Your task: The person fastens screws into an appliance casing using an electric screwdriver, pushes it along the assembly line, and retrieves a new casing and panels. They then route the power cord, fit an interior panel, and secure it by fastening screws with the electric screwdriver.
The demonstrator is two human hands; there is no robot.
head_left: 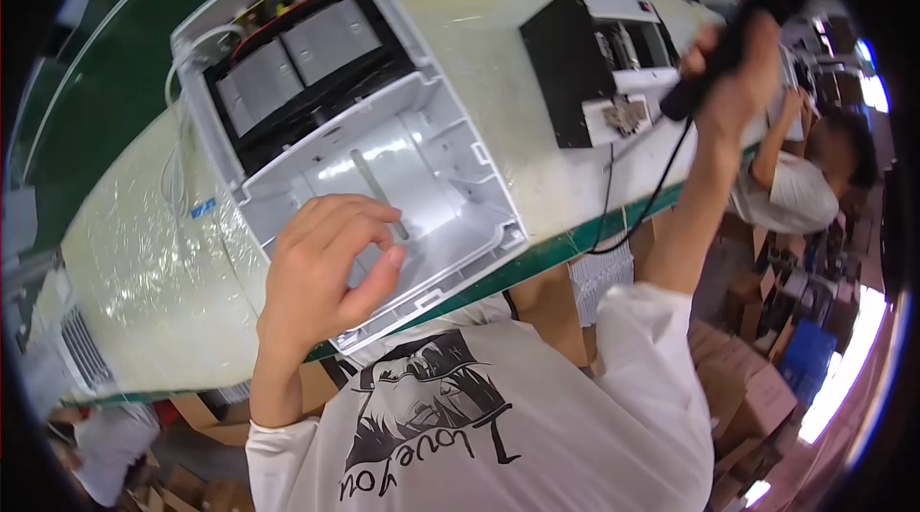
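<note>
My left hand [331, 267] hovers over the near edge of a white plastic housing [450, 128]. Its fingers are loosely bent, the thumb stands apart, and nothing shows in it. Inside the far half of the housing sit two grey metal plates [292, 61] in a black frame, with coloured wires behind them. Raised at the right, my right hand [743, 81] is wrapped around a black corded electric screwdriver [714, 66], blurred by motion. Its thin bit points down and left, near a black and white box [613, 61] with an open metal mechanism, perhaps a screw feeder.
Clear film covers the pale work table [125, 272], which has a green edge. The screwdriver's black cord [656, 191] loops down past that edge. A white cable [172, 172] lies left of the housing. Another person [795, 176] is at the right; cardboard boxes [747, 387] stand below.
</note>
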